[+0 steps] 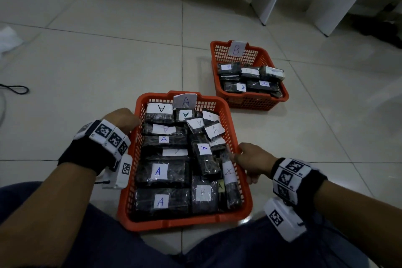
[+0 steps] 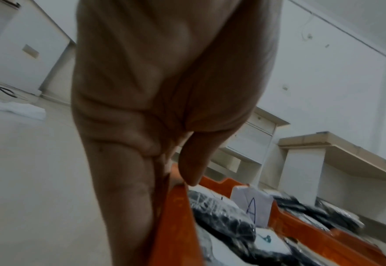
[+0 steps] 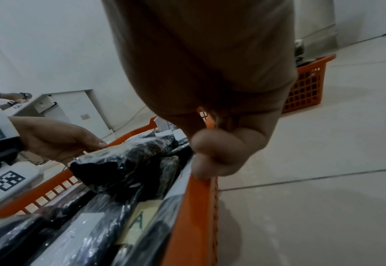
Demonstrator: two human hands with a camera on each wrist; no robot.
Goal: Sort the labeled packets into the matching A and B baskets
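An orange plastic lattice basket marked A [image 1: 237,180] sits on the pale tiled floor [image 1: 87,72] close in front of the person, between their knees, and is packed with black plastic-wrapped packets with white paper labels [image 1: 161,172], most showing a handwritten A. A white paper tag with the letter A [image 1: 185,100] stands at its far rim. The left hand [image 1: 123,121] grips the basket's left rim toward the far end; the left wrist view shows the thumb pressing over the rim's inner edge with the fingers down the outer wall. The right hand [image 1: 253,160] grips the right rim about halfway along, its fingers curled over the edge, as the right wrist view shows. Farther away and to the right, well apart, stands a second orange plastic lattice basket marked B [image 1: 280,95] with a white paper tag lettered B [image 1: 236,49] on its far wall, holding fewer black labelled packets [image 1: 230,69].
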